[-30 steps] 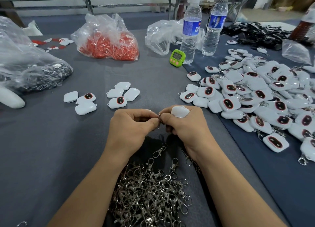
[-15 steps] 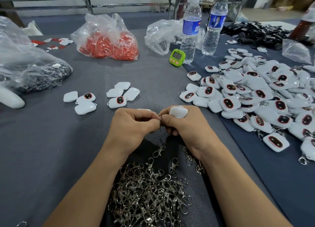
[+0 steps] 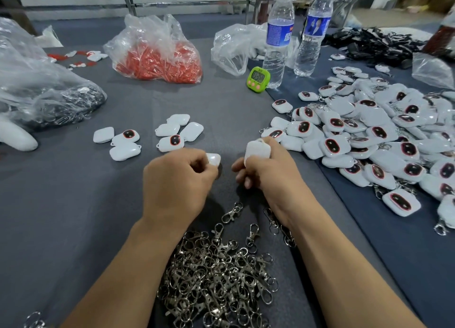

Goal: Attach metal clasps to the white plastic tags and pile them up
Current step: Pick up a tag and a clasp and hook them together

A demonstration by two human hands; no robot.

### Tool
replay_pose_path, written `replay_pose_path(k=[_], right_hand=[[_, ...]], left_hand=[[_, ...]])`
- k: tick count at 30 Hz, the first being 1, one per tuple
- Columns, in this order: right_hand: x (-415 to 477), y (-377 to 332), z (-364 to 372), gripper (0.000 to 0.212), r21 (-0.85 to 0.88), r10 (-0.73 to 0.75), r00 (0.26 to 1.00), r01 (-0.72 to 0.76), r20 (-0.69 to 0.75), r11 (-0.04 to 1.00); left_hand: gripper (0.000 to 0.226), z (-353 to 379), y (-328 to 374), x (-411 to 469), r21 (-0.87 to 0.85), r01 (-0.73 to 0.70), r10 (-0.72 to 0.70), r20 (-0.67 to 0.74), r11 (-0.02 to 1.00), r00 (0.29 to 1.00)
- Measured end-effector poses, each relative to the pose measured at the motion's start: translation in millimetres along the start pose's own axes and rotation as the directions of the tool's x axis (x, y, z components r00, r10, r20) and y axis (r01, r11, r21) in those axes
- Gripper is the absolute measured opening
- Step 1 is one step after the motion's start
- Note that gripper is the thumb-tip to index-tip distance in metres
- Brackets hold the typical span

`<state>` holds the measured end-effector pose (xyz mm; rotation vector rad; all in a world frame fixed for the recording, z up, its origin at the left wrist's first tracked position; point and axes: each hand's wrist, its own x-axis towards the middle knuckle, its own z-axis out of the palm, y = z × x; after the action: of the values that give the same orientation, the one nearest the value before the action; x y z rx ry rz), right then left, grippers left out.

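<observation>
A small piecework assembly workshop is indicated. A long worktop (image 3: 73, 204) covered in grey cloth is loaded with parts in bulk: a heap of metal clasps (image 3: 216, 273) at the near edge, a large pile of white plastic tags (image 3: 369, 130) towards the right edge, a clear bag of red parts (image 3: 160, 59) and a bag of dark parts (image 3: 49, 98) at the left edge. A green digital timer (image 3: 258, 79) is set just beside two water bottles (image 3: 278, 37). More metal-legged tables (image 3: 128, 2) are seen beyond the far edge.

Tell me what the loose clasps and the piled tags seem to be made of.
Clasps: probably metal, silvery, with bright glints on thin loops. Tags: likely hard plastic, glossy white, smooth with soft highlights; their dark oval insert is unclear.
</observation>
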<state>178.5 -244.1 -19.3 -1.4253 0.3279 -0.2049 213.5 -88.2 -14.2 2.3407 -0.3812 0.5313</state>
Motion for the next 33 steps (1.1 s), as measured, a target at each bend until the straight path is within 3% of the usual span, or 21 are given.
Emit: replay_pose_path(k=[2,5,10,15,23,33], right_hand=[[2,3,-4,0.024,-0.111,-0.074,0.995,0.066,-0.066,0.992],[5,6,-13,0.022,-0.387,-0.185,0.980,0.142,-0.076,0.911],[5,7,-10,0.031,-0.340,-0.160,0.980,0.111,-0.121,0.934],[5,6,-15,0.031,-0.470,-0.193,0.979,0.144,-0.060,0.871],[4,6,-13,0.032,-0.507,-0.213,0.977,0.172,-0.024,0.845],[2,4,-12,0.029,-0.544,-0.251,0.968,0.195,-0.030,0.816]], left_hand=[[0.012,3,3,-2,0.097,-0.062,0.049,0.135,0.993,0.990],[0.006,8,9,-5,0.070,-0.077,0.057,0.255,0.995,0.965],[0.003,7,2,-1,-0.044,-0.020,0.032,0.295,0.999,0.955],[0.006,8,0,0,-0.072,-0.023,0.046,0.336,0.997,0.941],[0.009,10,-5,0,-0.141,-0.038,0.087,0.362,0.989,0.928],[0.004,11,-5,-3,-0.111,-0.057,0.090,0.319,0.992,0.943]])
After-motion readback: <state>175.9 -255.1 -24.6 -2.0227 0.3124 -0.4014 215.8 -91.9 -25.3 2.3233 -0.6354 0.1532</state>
